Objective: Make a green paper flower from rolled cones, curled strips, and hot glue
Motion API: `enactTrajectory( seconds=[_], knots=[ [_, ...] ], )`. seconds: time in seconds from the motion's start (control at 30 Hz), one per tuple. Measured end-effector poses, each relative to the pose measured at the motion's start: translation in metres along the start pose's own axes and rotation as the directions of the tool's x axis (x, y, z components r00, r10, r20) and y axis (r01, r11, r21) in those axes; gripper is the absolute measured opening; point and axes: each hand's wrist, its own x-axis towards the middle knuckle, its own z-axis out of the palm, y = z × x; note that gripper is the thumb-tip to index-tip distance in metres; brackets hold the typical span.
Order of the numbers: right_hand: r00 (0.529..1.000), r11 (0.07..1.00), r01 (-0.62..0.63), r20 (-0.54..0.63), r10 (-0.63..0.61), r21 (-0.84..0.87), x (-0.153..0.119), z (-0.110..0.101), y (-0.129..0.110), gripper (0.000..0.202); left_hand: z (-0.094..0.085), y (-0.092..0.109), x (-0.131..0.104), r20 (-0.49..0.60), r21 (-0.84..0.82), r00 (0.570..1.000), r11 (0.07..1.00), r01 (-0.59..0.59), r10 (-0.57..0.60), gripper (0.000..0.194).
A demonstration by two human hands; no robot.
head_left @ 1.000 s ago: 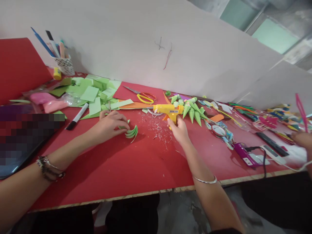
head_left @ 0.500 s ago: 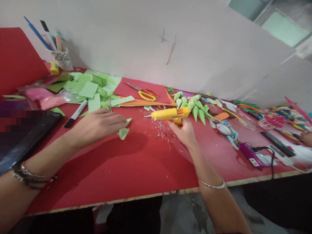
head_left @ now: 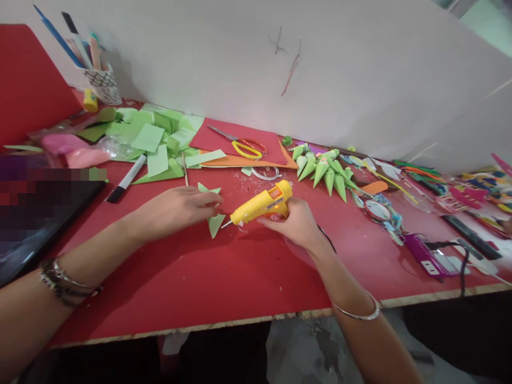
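Note:
My right hand (head_left: 298, 221) is closed round the handle of a yellow hot glue gun (head_left: 260, 205). Its metal nozzle points down and left, close to the lower corner of a light green piece of paper (head_left: 216, 224). My left hand (head_left: 180, 210) grips that paper in its fingers, just above the red tabletop (head_left: 208, 282). Part of the paper is hidden behind the fingers. Beyond the left hand a thin stick (head_left: 185, 169) lies among green paper pieces (head_left: 148, 137).
Scissors (head_left: 246, 150) lie on red and orange sheets at the back. Right of them are green paper cones (head_left: 326, 170). A marker (head_left: 127, 178) and a black laptop-like device (head_left: 60, 213) are at left. A purple power socket (head_left: 428, 256) with a cable is at right.
The glue gun has swung down and left, so its nozzle is now near the green paper. My left hand has shifted slightly right with the paper, which is turned differently. The view has tilted.

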Motion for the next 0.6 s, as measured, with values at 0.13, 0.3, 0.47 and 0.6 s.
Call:
enactTrajectory(
  seconds=[0.13, 0.3, 0.47, 0.6],
  knots=[
    [1.0, 0.998, -0.006, 0.011, 0.007, -0.057, -0.0003, -0.0002, 0.0007, 0.029, 0.0022, -0.0007, 0.0002, -0.027, 0.025, 0.997, 0.997, -0.074, 0.075, 0.029],
    [0.996, 0.995, -0.034, 0.082, 0.041, -0.089, -0.0014, 0.0017, -0.0027, 0.019, 0.0027, 0.0008, -0.0013, -0.072, 0.262, 0.976, 0.948, -0.182, 0.208, 0.032],
    [0.989, 0.996, -0.058, 0.131, 0.067, -0.073, -0.0021, 0.0035, -0.0069, 0.015, 0.0003, 0.0054, -0.0006, -0.091, 0.397, 0.955, 0.89, -0.224, 0.281, 0.027],
    [0.988, 0.995, -0.058, 0.141, 0.069, -0.078, -0.0019, 0.0047, -0.0087, 0.014, 0.0005, 0.0056, -0.0007, -0.132, 0.364, 0.943, 0.9, -0.241, 0.306, 0.026]
  ],
)
